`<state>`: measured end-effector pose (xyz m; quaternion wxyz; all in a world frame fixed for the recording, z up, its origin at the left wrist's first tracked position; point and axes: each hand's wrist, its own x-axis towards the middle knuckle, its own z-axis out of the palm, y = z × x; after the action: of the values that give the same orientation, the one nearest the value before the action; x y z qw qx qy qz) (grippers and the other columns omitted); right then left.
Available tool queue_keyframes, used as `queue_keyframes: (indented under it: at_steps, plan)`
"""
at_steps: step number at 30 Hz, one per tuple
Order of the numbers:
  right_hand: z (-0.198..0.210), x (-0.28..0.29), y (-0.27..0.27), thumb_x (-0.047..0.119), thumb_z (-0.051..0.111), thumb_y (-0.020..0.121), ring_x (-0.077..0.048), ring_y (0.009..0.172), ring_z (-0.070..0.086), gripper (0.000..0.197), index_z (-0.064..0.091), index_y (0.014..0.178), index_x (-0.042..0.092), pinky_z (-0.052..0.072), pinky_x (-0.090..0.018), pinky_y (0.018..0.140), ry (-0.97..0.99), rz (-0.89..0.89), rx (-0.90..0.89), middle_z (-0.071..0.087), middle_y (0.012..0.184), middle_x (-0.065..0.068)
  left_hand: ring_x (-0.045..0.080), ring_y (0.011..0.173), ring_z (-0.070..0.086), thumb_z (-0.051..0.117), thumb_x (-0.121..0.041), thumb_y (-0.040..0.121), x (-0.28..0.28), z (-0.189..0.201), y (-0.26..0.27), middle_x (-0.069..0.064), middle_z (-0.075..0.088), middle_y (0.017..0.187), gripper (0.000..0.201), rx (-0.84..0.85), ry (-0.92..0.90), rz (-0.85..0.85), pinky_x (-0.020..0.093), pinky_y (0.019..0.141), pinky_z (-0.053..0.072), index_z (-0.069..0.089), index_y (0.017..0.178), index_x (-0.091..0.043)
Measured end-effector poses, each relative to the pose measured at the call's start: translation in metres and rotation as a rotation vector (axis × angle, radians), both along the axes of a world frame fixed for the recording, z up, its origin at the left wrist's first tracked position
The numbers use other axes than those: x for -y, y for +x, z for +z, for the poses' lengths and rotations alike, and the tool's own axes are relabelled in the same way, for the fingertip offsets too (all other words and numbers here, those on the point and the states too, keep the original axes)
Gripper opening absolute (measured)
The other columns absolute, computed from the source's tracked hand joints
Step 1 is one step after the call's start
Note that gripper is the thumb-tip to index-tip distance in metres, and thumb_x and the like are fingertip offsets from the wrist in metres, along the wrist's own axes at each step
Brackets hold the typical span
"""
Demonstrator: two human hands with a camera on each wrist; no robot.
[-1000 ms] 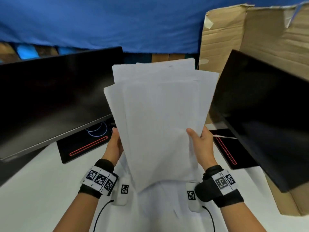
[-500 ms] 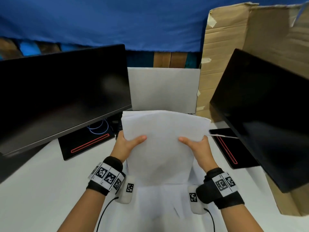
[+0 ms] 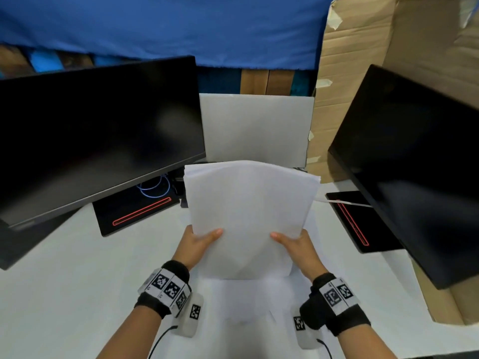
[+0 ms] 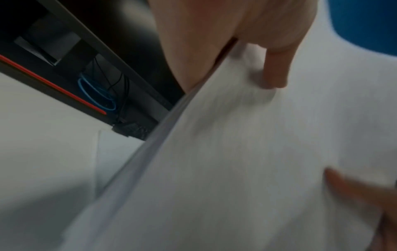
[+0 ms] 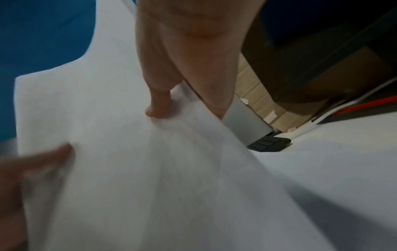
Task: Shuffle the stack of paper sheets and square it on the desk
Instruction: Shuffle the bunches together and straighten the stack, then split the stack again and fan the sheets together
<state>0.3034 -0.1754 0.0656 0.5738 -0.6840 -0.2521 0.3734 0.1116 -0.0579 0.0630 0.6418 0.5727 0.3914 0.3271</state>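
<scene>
A stack of white paper sheets [image 3: 248, 216] stands on its lower edge on the white desk [image 3: 64, 281], leaning away from me, its top edges nearly even. My left hand [image 3: 199, 242] grips its left side, thumb on the near face and fingers behind. My right hand [image 3: 295, 243] grips the right side the same way. In the left wrist view the thumb [image 4: 277, 68] presses the stack [image 4: 236, 169]. The right wrist view shows my right thumb [image 5: 159, 95] on the sheets [image 5: 150, 169]. More white paper [image 3: 246, 301] lies flat on the desk under the stack.
A dark monitor [image 3: 90, 136] stands at the left and another [image 3: 414, 164] at the right, each on a black base with a red line [image 3: 140, 211]. A grey panel [image 3: 256, 128] stands behind the stack. Cardboard [image 3: 375, 47] rises at the back right.
The fanned, uneven sheets were held high one second ago. Both hands have brought them down onto the desk, and the edges now line up much more closely.
</scene>
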Motion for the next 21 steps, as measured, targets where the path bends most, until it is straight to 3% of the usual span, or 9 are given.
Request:
queue_keyframes:
  at_steps: [2, 4, 5, 7, 9, 10, 13, 17, 21]
  plan:
    - [0.001, 0.001, 0.003, 0.008, 0.069, 0.078, -0.017, 0.083, 0.065, 0.016, 0.064, 0.092, 0.015, 0.054, -0.016, 0.065, 0.030, -0.022, -0.003, 0.068, 0.088, 0.000, 0.014, 0.089, 0.066, 0.073, -0.034, 0.066, 0.001, -0.004, 0.001, -0.001, 0.071, 0.093, 0.036, -0.038, 0.003, -0.003, 0.031, 0.081, 0.053, 0.061, 0.097, -0.020]
    - [0.001, 0.003, 0.005, 0.007, 0.067, 0.080, -0.009, 0.081, 0.063, 0.015, 0.063, 0.087, 0.020, 0.053, -0.011, 0.062, 0.040, 0.012, 0.011, 0.066, 0.087, 0.004, -0.002, 0.070, 0.067, 0.063, -0.017, 0.081, 0.001, 0.001, 0.006, -0.013, 0.072, 0.071, 0.008, -0.042, 0.029, -0.001, 0.015, 0.065, 0.054, 0.062, 0.086, -0.022]
    - [0.000, 0.004, 0.005, 0.008, 0.065, 0.081, -0.009, 0.081, 0.063, 0.014, 0.062, 0.088, 0.020, 0.052, -0.009, 0.061, 0.026, 0.026, 0.035, 0.066, 0.090, 0.002, -0.006, 0.063, 0.066, 0.059, -0.011, 0.084, -0.001, 0.003, 0.009, -0.015, 0.071, 0.065, 0.010, -0.051, 0.050, 0.011, 0.010, 0.059, 0.052, 0.062, 0.085, -0.020]
    - [0.002, 0.009, 0.010, 0.008, 0.062, 0.084, -0.007, 0.080, 0.065, 0.015, 0.063, 0.099, 0.010, 0.049, -0.004, 0.059, 0.013, -0.011, 0.118, 0.065, 0.099, -0.005, -0.006, 0.070, 0.067, 0.056, -0.008, 0.085, -0.005, -0.003, 0.011, -0.013, 0.071, 0.075, 0.011, -0.069, 0.079, 0.049, 0.013, 0.065, 0.052, 0.063, 0.091, -0.015]
    - [0.011, 0.014, 0.026, 0.007, 0.059, 0.085, -0.009, 0.080, 0.063, 0.028, 0.060, 0.112, -0.002, 0.048, -0.004, 0.062, 0.046, -0.118, 0.206, 0.061, 0.105, -0.008, 0.014, 0.107, 0.061, 0.059, -0.014, 0.084, -0.015, -0.027, 0.006, 0.003, 0.067, 0.108, 0.027, -0.227, 0.067, 0.141, 0.029, 0.090, 0.047, 0.057, 0.112, -0.012]
    - [0.018, 0.018, 0.035, 0.007, 0.059, 0.086, -0.015, 0.086, 0.061, 0.031, 0.058, 0.115, -0.004, 0.049, -0.010, 0.069, 0.063, -0.179, 0.248, 0.060, 0.107, -0.009, 0.027, 0.122, 0.048, 0.061, -0.023, 0.083, -0.020, -0.041, 0.002, 0.011, 0.055, 0.128, 0.047, -0.425, 0.013, 0.183, 0.038, 0.100, 0.040, 0.047, 0.126, -0.011]
    - [0.034, 0.027, 0.063, 0.006, 0.059, 0.086, -0.019, 0.101, 0.054, 0.035, 0.055, 0.119, -0.005, 0.041, -0.028, 0.089, 0.092, -0.306, 0.319, 0.057, 0.111, -0.008, 0.040, 0.134, 0.022, 0.064, -0.052, 0.072, -0.018, -0.068, -0.003, 0.024, 0.023, 0.146, 0.102, -0.983, -0.158, 0.156, 0.048, 0.109, 0.024, 0.005, 0.142, -0.007]
    - [0.041, 0.032, 0.077, 0.005, 0.058, 0.086, -0.019, 0.101, 0.054, 0.033, 0.056, 0.118, -0.004, 0.040, -0.029, 0.088, 0.070, -0.377, 0.331, 0.057, 0.109, -0.008, 0.039, 0.135, 0.016, 0.067, -0.058, 0.064, -0.008, -0.082, 0.035, 0.023, 0.014, 0.149, 0.120, -1.085, -0.090, 0.028, 0.049, 0.111, 0.022, -0.010, 0.142, -0.010]
    - [0.036, 0.036, 0.082, 0.008, 0.058, 0.087, -0.019, 0.099, 0.054, 0.033, 0.056, 0.118, -0.002, 0.039, -0.029, 0.086, 0.053, -0.408, 0.316, 0.058, 0.106, -0.006, 0.038, 0.135, 0.021, 0.078, -0.037, 0.062, -0.003, -0.089, 0.060, 0.023, 0.012, 0.149, 0.124, -1.106, -0.028, 0.026, 0.044, 0.112, 0.025, -0.014, 0.142, -0.012]
